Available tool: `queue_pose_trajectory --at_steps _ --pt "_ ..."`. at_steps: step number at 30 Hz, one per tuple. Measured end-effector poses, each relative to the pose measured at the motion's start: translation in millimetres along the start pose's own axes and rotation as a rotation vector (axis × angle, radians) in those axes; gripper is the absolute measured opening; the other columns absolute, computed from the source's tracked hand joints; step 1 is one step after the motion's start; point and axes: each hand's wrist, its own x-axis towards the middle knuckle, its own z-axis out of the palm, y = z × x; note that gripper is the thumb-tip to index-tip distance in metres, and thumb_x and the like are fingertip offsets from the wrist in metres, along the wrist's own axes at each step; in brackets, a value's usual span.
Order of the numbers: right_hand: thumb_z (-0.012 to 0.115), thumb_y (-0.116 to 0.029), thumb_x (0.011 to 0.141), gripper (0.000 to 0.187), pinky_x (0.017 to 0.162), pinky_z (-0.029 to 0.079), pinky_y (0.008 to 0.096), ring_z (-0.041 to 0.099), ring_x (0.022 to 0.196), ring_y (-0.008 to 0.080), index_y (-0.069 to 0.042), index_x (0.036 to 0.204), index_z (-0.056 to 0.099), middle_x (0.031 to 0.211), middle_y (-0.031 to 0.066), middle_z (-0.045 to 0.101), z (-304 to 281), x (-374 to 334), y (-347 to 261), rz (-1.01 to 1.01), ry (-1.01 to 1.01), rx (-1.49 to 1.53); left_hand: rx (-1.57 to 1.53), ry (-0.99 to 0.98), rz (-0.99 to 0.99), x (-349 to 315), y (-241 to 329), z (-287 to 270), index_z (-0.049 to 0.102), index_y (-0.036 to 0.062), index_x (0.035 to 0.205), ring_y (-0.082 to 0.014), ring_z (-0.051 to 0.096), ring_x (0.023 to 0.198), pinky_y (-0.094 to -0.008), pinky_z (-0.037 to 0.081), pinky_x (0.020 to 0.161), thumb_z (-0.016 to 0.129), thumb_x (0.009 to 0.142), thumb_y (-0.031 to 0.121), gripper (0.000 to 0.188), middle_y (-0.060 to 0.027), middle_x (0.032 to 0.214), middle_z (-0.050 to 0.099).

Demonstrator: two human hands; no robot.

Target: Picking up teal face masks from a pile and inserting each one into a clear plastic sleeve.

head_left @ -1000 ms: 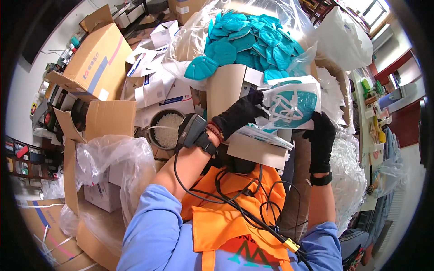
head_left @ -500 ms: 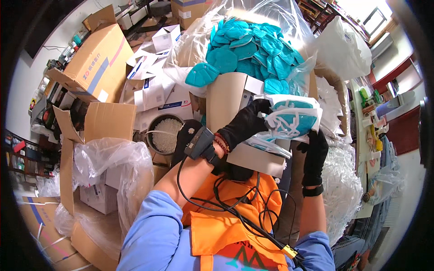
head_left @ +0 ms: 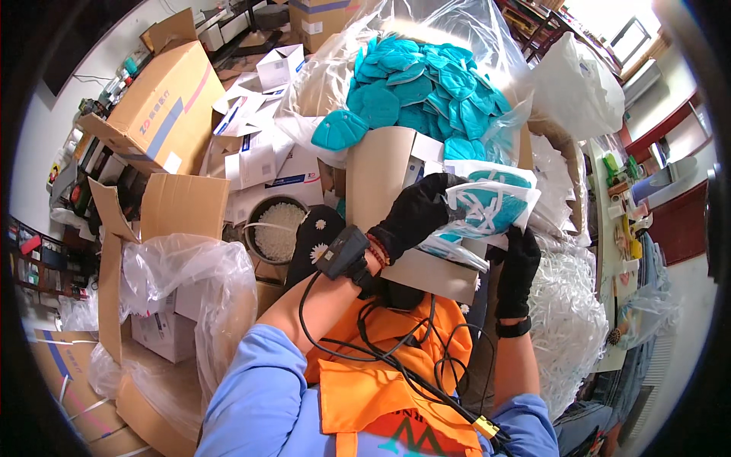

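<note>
A clear packet with teal face masks and white ear loops (head_left: 495, 207) is held up between my black-gloved hands. My left hand (head_left: 415, 209) is closed on its left end, the fingertips partly hidden. At its lower right edge, my right hand (head_left: 520, 263) pinches the packet. Below it, more mask packets (head_left: 457, 253) lie in an open carton (head_left: 381, 167) on my lap. Just beyond the carton rises a heap of loose teal masks (head_left: 415, 85) in a large clear plastic bag (head_left: 324, 80).
At left stand an open cardboard box with a plastic liner (head_left: 186, 206) and a large brown box (head_left: 171, 107). White folded cartons (head_left: 259, 160) lie near a pot of white pellets (head_left: 278, 228). White straps fill a bag (head_left: 567, 320) at right. Black cables (head_left: 388, 346) cross my orange apron.
Both hands have shifted slightly left with the mask packet. My right hand has come down a little, with its fingers on the packet's lower edge.
</note>
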Motion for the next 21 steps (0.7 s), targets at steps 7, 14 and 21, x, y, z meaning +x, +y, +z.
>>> queue_pose_trajectory --at_steps 7,14,21 --pt "0.059 -0.010 0.089 0.023 0.056 0.051 0.0274 0.062 0.076 0.0142 0.001 0.109 0.062 0.099 0.0067 0.063 -1.1 4.6 -20.5 0.601 -0.032 0.776 0.112 -0.042 0.113 -5.3 11.8 2.1 0.039 0.0081 0.137 -0.0200 0.058 0.109 -0.0321 0.047 0.091 0.075 0.078 0.028 0.072 -0.0115 0.123 0.055" --pt "0.059 -0.011 0.089 0.025 0.056 0.052 0.0282 0.063 0.078 0.0155 0.000 0.112 0.059 0.101 0.0079 0.064 7.1 -3.1 -12.5 0.575 0.008 0.959 0.168 0.027 0.224 2.4 -16.0 -2.0 0.054 0.0036 0.119 -0.0256 0.059 0.102 -0.0350 0.047 0.086 0.075 0.078 0.031 0.054 -0.0146 0.114 0.059" --pt "0.061 -0.015 0.090 0.018 0.050 0.048 0.0267 0.061 0.062 0.0128 -0.004 0.104 0.064 0.085 0.0030 0.064 9.3 0.8 -22.9 0.564 -0.016 0.849 0.273 -0.019 0.302 -3.5 -18.9 -1.8 0.054 0.0000 0.114 -0.0295 0.061 0.098 -0.0371 0.049 0.086 0.077 0.076 0.028 0.053 -0.0165 0.108 0.061"
